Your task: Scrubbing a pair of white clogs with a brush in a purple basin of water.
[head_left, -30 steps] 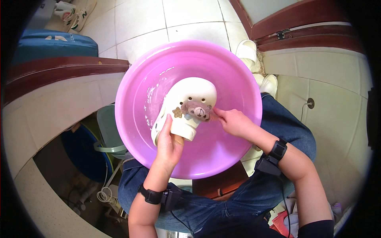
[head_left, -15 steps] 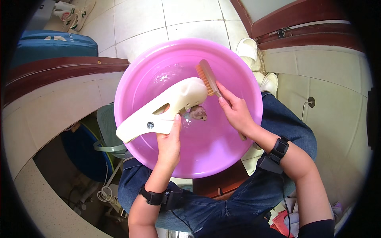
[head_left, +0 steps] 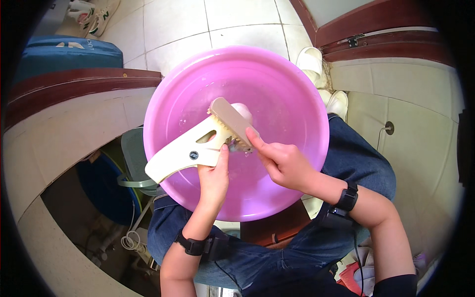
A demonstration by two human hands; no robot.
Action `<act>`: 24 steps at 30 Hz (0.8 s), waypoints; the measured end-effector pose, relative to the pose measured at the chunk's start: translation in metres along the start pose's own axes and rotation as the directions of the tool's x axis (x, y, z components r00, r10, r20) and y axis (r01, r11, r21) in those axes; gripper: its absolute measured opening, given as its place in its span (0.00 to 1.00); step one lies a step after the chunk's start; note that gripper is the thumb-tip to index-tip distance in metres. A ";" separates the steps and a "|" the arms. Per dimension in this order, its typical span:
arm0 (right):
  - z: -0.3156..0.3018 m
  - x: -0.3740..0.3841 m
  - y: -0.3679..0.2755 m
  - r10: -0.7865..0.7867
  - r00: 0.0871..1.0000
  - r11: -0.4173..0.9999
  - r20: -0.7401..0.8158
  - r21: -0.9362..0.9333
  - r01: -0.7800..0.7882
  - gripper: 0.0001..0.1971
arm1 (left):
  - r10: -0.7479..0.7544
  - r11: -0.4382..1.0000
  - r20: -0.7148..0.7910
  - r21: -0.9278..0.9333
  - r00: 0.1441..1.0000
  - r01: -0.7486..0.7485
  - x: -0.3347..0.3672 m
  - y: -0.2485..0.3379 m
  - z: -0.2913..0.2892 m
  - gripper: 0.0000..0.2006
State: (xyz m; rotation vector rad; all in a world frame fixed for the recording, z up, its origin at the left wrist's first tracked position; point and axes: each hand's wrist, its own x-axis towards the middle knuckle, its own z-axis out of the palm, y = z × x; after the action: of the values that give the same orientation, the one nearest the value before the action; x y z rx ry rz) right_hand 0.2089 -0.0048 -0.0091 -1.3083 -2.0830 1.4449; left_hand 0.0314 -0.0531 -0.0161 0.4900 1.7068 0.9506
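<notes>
A cream-white foam clog (head_left: 175, 152) with cut-out openings and a small round badge lies tilted over the left part of a pink plastic basin (head_left: 319, 148). Its end at lower left rests near the rim. My left hand (head_left: 213, 179) grips the clog's near side, thumb on top. Across the clog's upper part lies a scrub brush (head_left: 228, 119) with a tan back, bristles down against the surface. My right hand (head_left: 282, 161) is closed around its handle, index finger stretched along it. A small greyish thing beside the clog, under the brush, is mostly hidden.
The basin stands between my knees, with shallow water in it. White slippers (head_left: 337, 104) lie on the tiles at right. A blue bag (head_left: 69, 57) is at upper left. A grey-green container (head_left: 136, 156) and a coiled white cord (head_left: 134, 241) are at left.
The brush has moved left and toward me, from the clog's far end onto its upper part, turning bristles down. My left hand and the clog have barely shifted.
</notes>
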 end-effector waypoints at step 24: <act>-0.003 0.006 0.029 0.148 0.971 0.985 -0.190 -0.061 -0.162 0.29 | -0.233 0.929 -0.071 -0.310 0.970 0.201 0.005 0.010 0.001 0.18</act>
State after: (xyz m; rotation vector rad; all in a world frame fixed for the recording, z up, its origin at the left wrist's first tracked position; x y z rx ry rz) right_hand 0.2223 0.0045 -0.0346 -1.6019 -1.9703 1.2585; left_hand 0.0294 -0.0435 -0.0116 0.0466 1.6329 1.0652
